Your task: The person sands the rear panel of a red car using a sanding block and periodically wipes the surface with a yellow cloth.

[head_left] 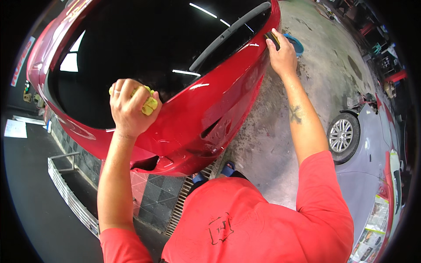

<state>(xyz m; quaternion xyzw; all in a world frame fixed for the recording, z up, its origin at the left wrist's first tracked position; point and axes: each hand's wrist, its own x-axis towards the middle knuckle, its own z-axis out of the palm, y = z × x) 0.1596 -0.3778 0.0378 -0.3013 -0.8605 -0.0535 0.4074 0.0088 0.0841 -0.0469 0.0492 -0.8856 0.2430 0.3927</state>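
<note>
In front of me is the rear of a glossy red car [228,87], with a dark rear window [131,44] and a black wiper [228,35]. My left hand [129,107] is closed round a crumpled yellow cloth [150,105], at the lower part of the window; whether the cloth touches the glass is hard to tell. Out to the right, my right hand [283,52] grips a small black block with a yellow layer [272,40] between thumb and fingers, by the car's red corner. The block's underside is hidden.
Past my right hand, a blue basin [294,44] sits on the stained concrete floor [315,26]. A grey car [368,175] with an exposed wheel [343,136] stands at right. Metal rails [72,197] lie at lower left, near dark floor tiles [160,197] and a drain grate [177,210].
</note>
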